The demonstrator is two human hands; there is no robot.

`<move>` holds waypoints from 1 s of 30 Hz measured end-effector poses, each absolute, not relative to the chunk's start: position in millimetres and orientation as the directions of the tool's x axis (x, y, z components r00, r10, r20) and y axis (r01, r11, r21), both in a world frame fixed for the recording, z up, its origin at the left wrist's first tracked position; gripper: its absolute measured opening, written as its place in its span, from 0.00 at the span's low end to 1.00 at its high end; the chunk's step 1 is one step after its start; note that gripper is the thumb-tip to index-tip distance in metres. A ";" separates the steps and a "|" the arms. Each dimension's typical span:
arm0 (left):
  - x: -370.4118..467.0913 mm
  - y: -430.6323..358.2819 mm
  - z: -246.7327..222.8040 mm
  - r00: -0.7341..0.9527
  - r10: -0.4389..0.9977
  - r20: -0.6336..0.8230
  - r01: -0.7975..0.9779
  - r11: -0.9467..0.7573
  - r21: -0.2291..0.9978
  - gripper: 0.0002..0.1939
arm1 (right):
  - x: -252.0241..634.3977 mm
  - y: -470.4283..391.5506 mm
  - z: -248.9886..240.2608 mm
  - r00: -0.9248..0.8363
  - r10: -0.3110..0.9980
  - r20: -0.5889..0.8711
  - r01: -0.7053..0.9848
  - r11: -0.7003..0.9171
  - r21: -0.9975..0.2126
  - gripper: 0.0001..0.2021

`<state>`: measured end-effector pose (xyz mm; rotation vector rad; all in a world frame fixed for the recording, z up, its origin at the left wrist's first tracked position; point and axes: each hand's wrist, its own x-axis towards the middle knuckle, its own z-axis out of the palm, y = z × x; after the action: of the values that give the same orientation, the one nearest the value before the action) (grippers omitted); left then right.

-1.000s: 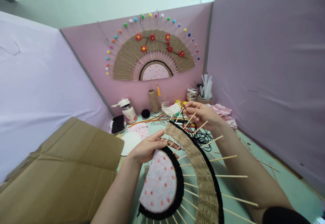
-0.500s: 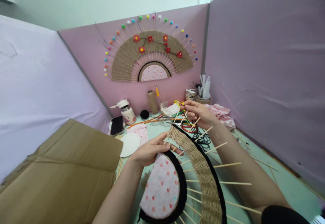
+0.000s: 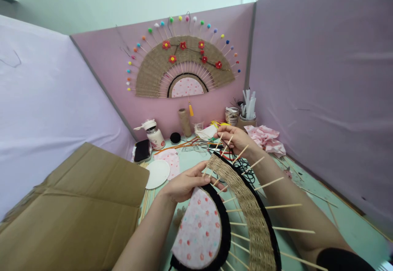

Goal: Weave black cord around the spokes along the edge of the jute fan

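My left hand point(image 3: 188, 181) grips the upper end of a woven fan point(image 3: 245, 197), its fingers around the thin sticks between the inner half-disc and the woven band. The half-disc point(image 3: 199, 230) is covered with pink flowered cloth and edged in black. A black cord border runs along the band's outer edge, with bare wooden sticks point(image 3: 284, 206) poking out past it. Above the fan's top end, my right hand point(image 3: 235, 138) pinches a black cord point(image 3: 229, 148) that hangs toward the sticks. A loose tangle of black cord point(image 3: 245, 168) lies on the table behind the fan.
A finished fan point(image 3: 184, 50) with coloured balls hangs on the pink partition. Cardboard point(image 3: 92, 205) covers the left. Toward the back stand a bottle point(image 3: 155, 136), a cardboard tube point(image 3: 184, 123) and a jar of white strips point(image 3: 247, 119). Crumpled pink cloth point(image 3: 266, 138) lies at the right.
The fan and my left hand have shifted slightly to the right. My right hand has come a little lower and left, closer to the fan's end sticks, still holding the cord.
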<state>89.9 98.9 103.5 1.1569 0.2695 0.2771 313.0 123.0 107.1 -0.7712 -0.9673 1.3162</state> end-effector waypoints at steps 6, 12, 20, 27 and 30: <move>98.0 95.2 95.7 0.942 0.317 -0.109 -0.046 0.443 0.895 0.28 | 304.0 126.7 100.3 0.022 0.967 0.254 -0.146 0.254 -0.956 0.13; 101.5 97.2 84.0 0.939 0.302 -0.161 -0.005 0.483 0.876 0.27 | 321.7 132.1 96.4 0.054 0.962 0.268 -0.174 0.273 -0.946 0.13; 103.4 98.0 80.5 0.937 0.307 -0.167 -0.012 0.507 0.862 0.26 | 334.9 124.3 102.7 0.054 0.947 0.317 -0.143 0.321 -0.936 0.13; 99.4 100.5 86.0 0.926 0.339 -0.165 -0.034 0.511 0.859 0.26 | 346.1 121.6 102.7 0.045 0.925 0.378 -0.179 0.380 -0.907 0.11; 95.0 103.3 90.9 0.911 0.384 -0.149 -0.063 0.488 0.870 0.24 | 346.3 120.5 104.3 0.063 0.930 0.362 -0.225 0.367 -0.903 0.11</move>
<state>95.0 103.3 90.9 1.0296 0.3465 0.2784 346.3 120.5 104.3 -0.7752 -1.1779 1.0197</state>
